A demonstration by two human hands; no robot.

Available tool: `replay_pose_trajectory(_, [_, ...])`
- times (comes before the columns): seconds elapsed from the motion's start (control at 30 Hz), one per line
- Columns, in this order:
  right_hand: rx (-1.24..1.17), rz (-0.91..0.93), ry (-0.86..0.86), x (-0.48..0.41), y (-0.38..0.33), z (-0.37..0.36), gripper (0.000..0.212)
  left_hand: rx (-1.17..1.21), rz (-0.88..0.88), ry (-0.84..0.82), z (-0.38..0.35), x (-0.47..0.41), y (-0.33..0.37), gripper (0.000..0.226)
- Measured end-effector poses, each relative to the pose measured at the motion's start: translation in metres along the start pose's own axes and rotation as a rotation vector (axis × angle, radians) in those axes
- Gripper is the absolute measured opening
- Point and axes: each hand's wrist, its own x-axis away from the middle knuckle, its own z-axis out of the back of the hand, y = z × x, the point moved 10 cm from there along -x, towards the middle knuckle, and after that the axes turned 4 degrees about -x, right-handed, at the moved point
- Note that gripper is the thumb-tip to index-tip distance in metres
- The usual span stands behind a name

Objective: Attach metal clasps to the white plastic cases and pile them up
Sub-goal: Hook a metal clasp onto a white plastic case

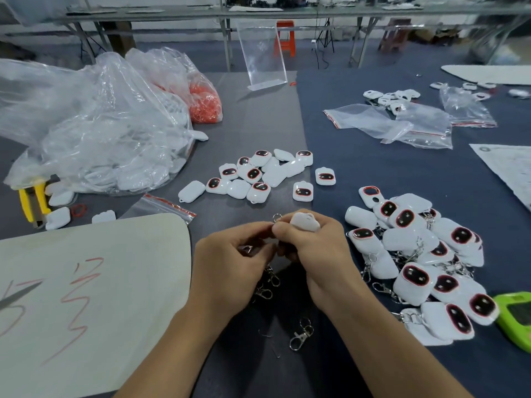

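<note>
My right hand (313,248) grips a white plastic case (305,222) just above the table. My left hand (230,262) pinches a metal clasp at the case's edge, and the clasp's ring (277,217) sticks up between the two hands. More loose metal clasps (300,334) lie on the dark mat below my hands. A scatter of white cases without clasps (258,175) lies beyond my hands. To the right sits a pile of cases with clasps attached (425,262).
A big clear bag of white parts (94,133) and a bag of orange bits (205,104) stand at the left. A white board with red marks (86,297) lies at the front left. Small zip bags (402,124) lie at the back right. A green device (517,320) rests at the right edge.
</note>
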Motion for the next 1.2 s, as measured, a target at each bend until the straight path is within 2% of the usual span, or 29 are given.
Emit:
replay_pose_trajectory(0.1, [-0.115, -0.07, -0.023, 0.0, 0.007, -0.004, 0.021, 0.022, 0.009, 0.025, -0.001, -0.002, 0.002, 0.035])
replay_pose_trajectory(0.2, [-0.141, -0.126, -0.024, 0.004, 0.013, -0.006, 0.02, 0.044, 0.075, 0.092, 0.005, 0.0, -0.007, 0.026])
replay_pose_trajectory(0.33, [-0.212, -0.141, 0.01, 0.002, 0.015, -0.005, 0.023, 0.063, 0.119, 0.121, 0.009, -0.001, -0.014, 0.013])
replay_pose_trajectory(0.4, [-0.238, -0.129, 0.029, 0.0, 0.014, -0.002, 0.022, 0.12, 0.158, 0.121, 0.008, -0.003, -0.02, 0.014])
replay_pose_trajectory(0.53, [0.004, -0.017, 0.139, -0.004, 0.004, 0.018, 0.011, 0.218, 0.242, 0.166, 0.012, -0.004, -0.035, 0.024])
replay_pose_trajectory(0.6, [0.183, 0.088, 0.234, -0.004, -0.008, 0.031, 0.022, 0.22, 0.246, 0.185, 0.015, -0.005, -0.037, 0.029])
replay_pose_trajectory(0.67, [0.306, 0.194, 0.18, -0.001, -0.022, 0.025, 0.025, 0.199, 0.238, 0.182, 0.016, -0.006, -0.036, 0.032])
replay_pose_trajectory(0.77, [0.445, 0.286, 0.027, 0.004, -0.029, 0.002, 0.016, 0.157, 0.191, 0.173, 0.016, -0.005, -0.026, 0.028])
replay_pose_trajectory(0.87, [0.531, 0.323, -0.002, 0.009, -0.029, -0.007, 0.016, 0.107, 0.124, 0.167, 0.021, -0.003, -0.017, 0.025])
replay_pose_trajectory(1.0, [0.513, 0.319, -0.011, 0.009, -0.029, -0.007, 0.021, 0.092, 0.098, 0.136, 0.019, -0.001, -0.013, 0.025])
replay_pose_trajectory(1.2, [0.207, 0.157, -0.045, -0.001, -0.013, -0.003, 0.007, 0.191, 0.163, 0.116, 0.012, -0.004, -0.023, 0.023])
